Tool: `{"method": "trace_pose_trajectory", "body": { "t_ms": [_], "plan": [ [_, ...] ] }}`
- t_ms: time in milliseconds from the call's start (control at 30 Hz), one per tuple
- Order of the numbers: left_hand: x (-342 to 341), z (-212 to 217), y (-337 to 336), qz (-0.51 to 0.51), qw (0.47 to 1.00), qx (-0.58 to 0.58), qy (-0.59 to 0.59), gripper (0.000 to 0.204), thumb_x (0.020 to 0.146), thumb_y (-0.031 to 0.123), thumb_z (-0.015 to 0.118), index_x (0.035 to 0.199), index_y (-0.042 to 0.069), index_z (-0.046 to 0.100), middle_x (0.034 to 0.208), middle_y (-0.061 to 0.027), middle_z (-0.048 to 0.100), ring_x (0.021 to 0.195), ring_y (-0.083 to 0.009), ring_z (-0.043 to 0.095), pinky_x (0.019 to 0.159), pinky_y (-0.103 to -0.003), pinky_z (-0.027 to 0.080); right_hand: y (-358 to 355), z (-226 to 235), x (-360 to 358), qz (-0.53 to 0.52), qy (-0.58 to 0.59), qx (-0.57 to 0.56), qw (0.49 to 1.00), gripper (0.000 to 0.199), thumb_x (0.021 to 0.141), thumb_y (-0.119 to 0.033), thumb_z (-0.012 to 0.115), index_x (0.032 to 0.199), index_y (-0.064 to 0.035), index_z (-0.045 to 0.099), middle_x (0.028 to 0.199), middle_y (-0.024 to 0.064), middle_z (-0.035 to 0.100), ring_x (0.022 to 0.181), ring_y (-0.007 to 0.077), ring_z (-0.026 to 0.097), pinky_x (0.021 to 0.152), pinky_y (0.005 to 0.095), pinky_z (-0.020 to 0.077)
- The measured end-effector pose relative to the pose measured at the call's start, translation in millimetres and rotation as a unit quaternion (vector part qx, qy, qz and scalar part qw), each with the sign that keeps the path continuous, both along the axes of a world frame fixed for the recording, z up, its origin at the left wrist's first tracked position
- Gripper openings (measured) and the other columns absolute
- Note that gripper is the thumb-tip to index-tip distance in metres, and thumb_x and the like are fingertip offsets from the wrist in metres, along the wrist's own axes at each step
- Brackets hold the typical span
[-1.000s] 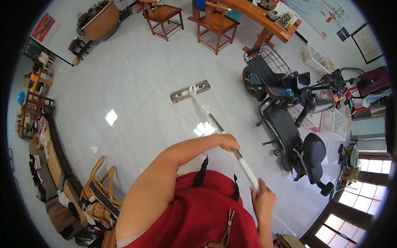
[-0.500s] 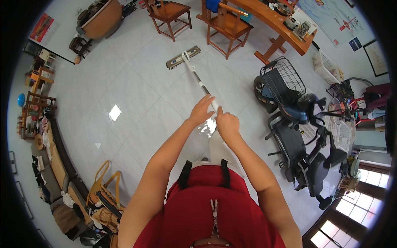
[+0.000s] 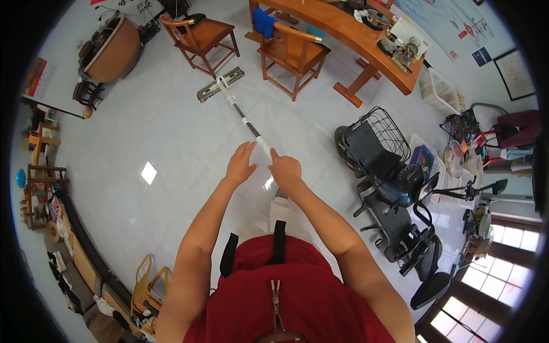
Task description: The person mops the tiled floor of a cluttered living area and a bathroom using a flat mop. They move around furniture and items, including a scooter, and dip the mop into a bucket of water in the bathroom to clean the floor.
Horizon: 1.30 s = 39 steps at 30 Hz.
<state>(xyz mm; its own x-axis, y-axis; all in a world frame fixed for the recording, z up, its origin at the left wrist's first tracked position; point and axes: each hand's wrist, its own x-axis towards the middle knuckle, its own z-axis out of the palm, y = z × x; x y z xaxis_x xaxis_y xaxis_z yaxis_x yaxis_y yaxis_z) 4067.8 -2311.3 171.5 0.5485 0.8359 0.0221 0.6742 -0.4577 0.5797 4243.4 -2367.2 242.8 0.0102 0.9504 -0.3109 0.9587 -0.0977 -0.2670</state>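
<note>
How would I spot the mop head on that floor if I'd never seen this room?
Start at the long wooden table at the top, then the two wooden chairs before it. On the white tiled floor between them lies the mop head: a flat grey rectangle on a thin pole, unlike the chairs' legs.

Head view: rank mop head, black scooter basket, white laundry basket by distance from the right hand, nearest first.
Measured from the right hand, on the mop handle:
1. Black scooter basket, to its right, on the parked scooter.
2. Mop head, ahead and left, flat on the floor by the wooden chairs.
3. White laundry basket, far right, beyond the table end.
</note>
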Motion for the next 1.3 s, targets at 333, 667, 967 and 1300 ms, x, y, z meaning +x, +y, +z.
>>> {"method": "trace_pose_trajectory", "body": {
  "t_ms": [333, 667, 967, 1300],
  "plan": [
    [49, -47, 88, -0.230, 0.969, -0.081, 0.049, 0.037, 0.069, 0.027, 0.078, 0.100, 0.010, 0.067, 0.096, -0.0099, 0.068, 0.096, -0.0288, 0.063, 0.082, -0.042, 0.048, -72, 185, 34, 0.002, -0.046, -0.055, 0.997, 0.060, 0.078, -0.028, 0.076, 0.134, -0.0209, 0.055, 0.073, 0.0191, 0.064, 0.068, 0.0371, 0.063, 0.063, 0.0458, 0.0485],
    [98, 10, 25, -0.355, 0.910, -0.188, -0.099, 0.021, 0.074, 0.029, 0.066, 0.081, 0.009, 0.067, 0.078, -0.0161, 0.067, 0.081, -0.0383, 0.065, 0.070, -0.050, 0.051, -99, 327, 125, -0.251, 0.167, -0.092, 0.949, 0.050, 0.077, -0.023, 0.080, 0.113, 0.0088, 0.064, 0.102, 0.0162, 0.068, 0.089, 0.0201, 0.065, 0.079, 0.0305, 0.0510],
    [-78, -3, 135, -0.219, 0.951, -0.199, -0.088, 0.018, 0.073, 0.026, 0.069, 0.084, 0.012, 0.065, 0.080, -0.0132, 0.067, 0.082, -0.0364, 0.065, 0.070, -0.049, 0.051, 90, 281, 7, -0.115, 0.174, -0.086, 0.974, 0.025, 0.082, -0.007, 0.068, 0.104, 0.0042, 0.068, 0.086, 0.0083, 0.068, 0.067, 0.0123, 0.061, 0.061, 0.0256, 0.0503],
    [-425, -114, 168, 0.292, 0.951, -0.072, 0.066, 0.048, 0.068, 0.018, 0.079, 0.112, 0.011, 0.062, 0.118, -0.0095, 0.060, 0.118, -0.0292, 0.052, 0.092, -0.044, 0.046, 207, 76, -307, 0.220, 0.152, 0.063, 0.962, 0.027, 0.083, -0.026, 0.071, 0.106, -0.0123, 0.067, 0.073, 0.0148, 0.067, 0.062, 0.0337, 0.064, 0.057, 0.0406, 0.0502]
  ]
}}
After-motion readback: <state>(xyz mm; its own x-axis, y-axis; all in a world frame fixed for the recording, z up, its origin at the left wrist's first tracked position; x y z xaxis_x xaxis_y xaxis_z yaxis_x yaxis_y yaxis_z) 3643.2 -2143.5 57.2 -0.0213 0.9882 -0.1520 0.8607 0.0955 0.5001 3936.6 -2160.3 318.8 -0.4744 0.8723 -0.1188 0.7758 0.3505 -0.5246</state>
